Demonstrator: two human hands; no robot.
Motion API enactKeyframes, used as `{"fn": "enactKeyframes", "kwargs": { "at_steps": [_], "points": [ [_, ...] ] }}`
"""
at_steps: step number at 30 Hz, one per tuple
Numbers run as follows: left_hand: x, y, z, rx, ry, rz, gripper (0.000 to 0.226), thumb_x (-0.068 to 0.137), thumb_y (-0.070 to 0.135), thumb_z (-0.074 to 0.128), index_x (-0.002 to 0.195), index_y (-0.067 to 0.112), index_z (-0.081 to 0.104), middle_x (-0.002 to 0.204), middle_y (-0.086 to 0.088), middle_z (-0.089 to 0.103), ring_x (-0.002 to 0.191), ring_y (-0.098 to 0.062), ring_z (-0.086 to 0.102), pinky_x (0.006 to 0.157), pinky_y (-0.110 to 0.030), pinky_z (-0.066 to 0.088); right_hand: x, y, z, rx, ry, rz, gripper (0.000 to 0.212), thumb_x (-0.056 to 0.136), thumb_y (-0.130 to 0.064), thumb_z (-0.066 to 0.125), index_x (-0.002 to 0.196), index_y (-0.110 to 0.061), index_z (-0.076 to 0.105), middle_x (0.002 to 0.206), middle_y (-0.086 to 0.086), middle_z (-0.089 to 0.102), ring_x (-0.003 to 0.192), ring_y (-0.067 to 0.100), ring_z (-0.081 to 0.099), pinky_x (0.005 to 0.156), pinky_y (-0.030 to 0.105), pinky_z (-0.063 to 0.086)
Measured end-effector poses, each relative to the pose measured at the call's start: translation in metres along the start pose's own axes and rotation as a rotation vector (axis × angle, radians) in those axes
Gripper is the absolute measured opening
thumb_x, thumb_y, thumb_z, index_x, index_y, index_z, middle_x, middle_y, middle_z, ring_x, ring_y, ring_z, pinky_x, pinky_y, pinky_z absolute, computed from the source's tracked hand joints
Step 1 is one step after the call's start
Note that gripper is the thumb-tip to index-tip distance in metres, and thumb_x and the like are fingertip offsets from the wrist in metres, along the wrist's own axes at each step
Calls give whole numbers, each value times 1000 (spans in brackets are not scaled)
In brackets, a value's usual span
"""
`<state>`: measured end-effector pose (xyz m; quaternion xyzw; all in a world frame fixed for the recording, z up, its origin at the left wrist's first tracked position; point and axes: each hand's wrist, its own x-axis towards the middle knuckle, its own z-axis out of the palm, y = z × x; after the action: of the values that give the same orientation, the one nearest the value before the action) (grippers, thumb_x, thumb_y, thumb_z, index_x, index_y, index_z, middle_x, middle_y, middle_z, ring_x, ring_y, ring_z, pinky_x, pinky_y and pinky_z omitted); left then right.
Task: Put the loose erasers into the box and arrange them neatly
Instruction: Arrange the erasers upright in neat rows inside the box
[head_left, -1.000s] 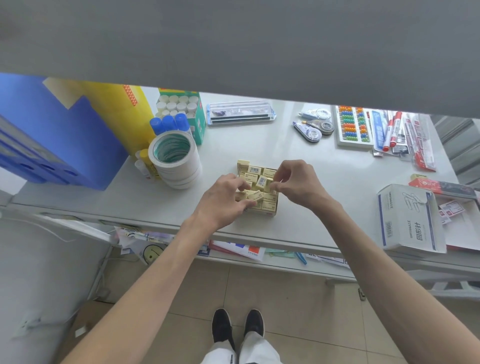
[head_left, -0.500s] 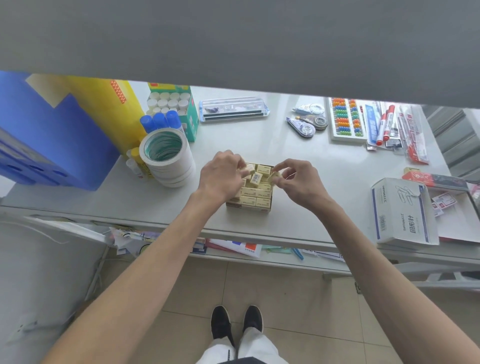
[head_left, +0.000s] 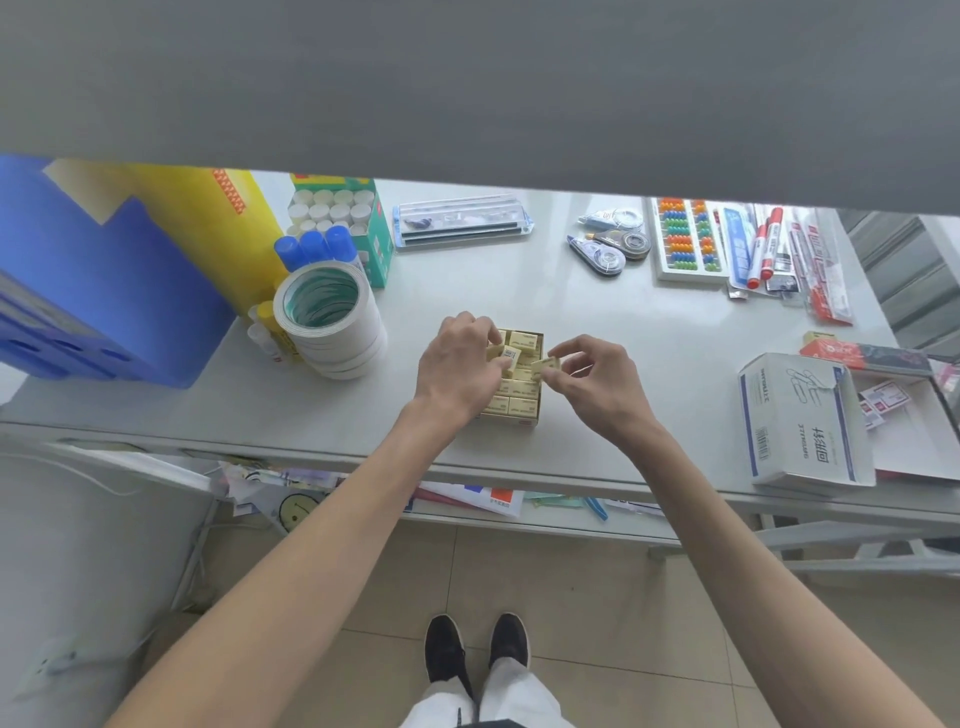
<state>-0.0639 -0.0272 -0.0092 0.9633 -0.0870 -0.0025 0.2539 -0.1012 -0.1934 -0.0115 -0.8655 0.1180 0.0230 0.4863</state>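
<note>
A small open box (head_left: 538, 415) packed with rows of pale yellow erasers stands in the middle of the white table. My left hand (head_left: 457, 371) hovers over the box's left half and pinches one yellow eraser (head_left: 506, 357) tilted above the rows. My right hand (head_left: 597, 382) is at the box's right side and pinches another yellow eraser (head_left: 544, 364) between thumb and forefinger. The left part of the box is hidden under my left hand.
A stack of white tape rolls (head_left: 332, 317) stands left of the box, with glue bottles (head_left: 314, 249) and blue and yellow folders (head_left: 104, 280) behind. A paper-clip carton (head_left: 802, 421) lies at the right. Correction tapes (head_left: 605, 249), an abacus (head_left: 685, 241) and pens (head_left: 769, 249) sit at the back right.
My left hand moved up over the box's left half, and both hands now hold erasers a little farther back over the rows. My view shifted slightly.
</note>
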Motion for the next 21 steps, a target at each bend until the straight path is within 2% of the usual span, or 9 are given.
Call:
{"fn": "enactKeyframes", "kwargs": {
  "at_steps": [3, 12, 16, 21],
  "points": [
    [2, 6, 4, -9, 20, -7, 31, 80, 36, 73, 99, 15, 61, 99, -1, 58, 98, -18, 51, 75, -28, 41, -1, 3, 0, 9, 2, 6, 20, 82, -23, 75, 100, -14, 70, 77, -1, 64, 67, 12, 59, 65, 24, 49],
    [12, 10, 2, 6, -4, -14, 34, 74, 34, 79, 95, 16, 60, 97, 0, 58, 97, -18, 51, 75, -31, 43, -6, 8, -5, 36, 3, 27, 20, 83, -26, 74, 99, -15, 69, 82, 4, 68, 73, 18, 64, 69, 33, 54],
    [10, 10, 1, 1, -1, 28, 26, 80, 28, 75, 98, 15, 62, 99, -2, 59, 98, -19, 52, 78, -31, 45, -7, 8, -6, 44, 4, 28, 19, 83, -24, 75, 99, -15, 70, 82, 5, 69, 71, 17, 64, 68, 31, 55],
    [-5, 4, -3, -26, 44, 65, 10, 86, 16, 69, 96, 12, 67, 98, -3, 61, 95, -18, 54, 77, -30, 47, -4, 7, -6, 50, 3, 29, 18, 83, -22, 75, 99, -16, 70, 82, 5, 71, 76, 21, 69, 73, 38, 59]
  ]
}}
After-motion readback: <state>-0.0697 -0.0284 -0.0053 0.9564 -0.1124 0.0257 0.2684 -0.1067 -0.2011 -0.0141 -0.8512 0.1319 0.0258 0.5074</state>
